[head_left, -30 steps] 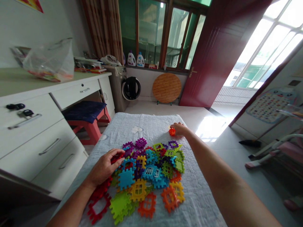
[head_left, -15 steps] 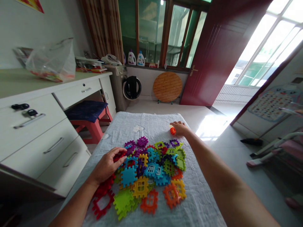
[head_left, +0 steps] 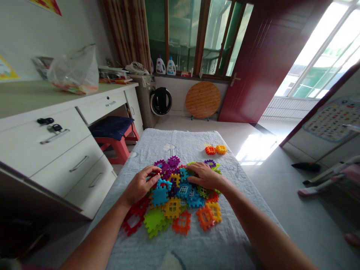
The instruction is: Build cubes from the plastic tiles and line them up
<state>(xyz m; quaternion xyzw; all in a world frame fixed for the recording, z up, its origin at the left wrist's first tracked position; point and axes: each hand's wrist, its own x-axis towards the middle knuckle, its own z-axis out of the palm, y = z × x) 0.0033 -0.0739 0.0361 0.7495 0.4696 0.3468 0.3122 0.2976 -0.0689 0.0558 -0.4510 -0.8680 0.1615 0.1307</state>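
Observation:
A pile of colourful toothed plastic building blocks lies on a cloth-covered surface (head_left: 225, 228). My left hand (head_left: 140, 185) is at the pile's left side, thumb and fingers curled around a red block (head_left: 152, 177) that is mostly hidden. Over the right part of the pile, my right hand (head_left: 204, 175) reaches in palm down with its fingers apart, near a light-blue block (head_left: 183, 174) and green ones. Beyond it, an orange block piece (head_left: 210, 150) sits beside a yellow block piece (head_left: 221, 149). Nearer me lie a lime block (head_left: 154, 220) and an orange window block (head_left: 182, 222).
Left of the cloth are a white desk (head_left: 84, 165) with drawers and a pink stool (head_left: 120, 150) with a dark top. A washing machine (head_left: 147, 90), a round wooden tabletop (head_left: 203, 99) and a red door (head_left: 270, 63) stand at the back.
My right hand has come back from the far right corner to the pile, leaving the orange and yellow pieces there. My left hand has shifted slightly right. The view has moved a little.

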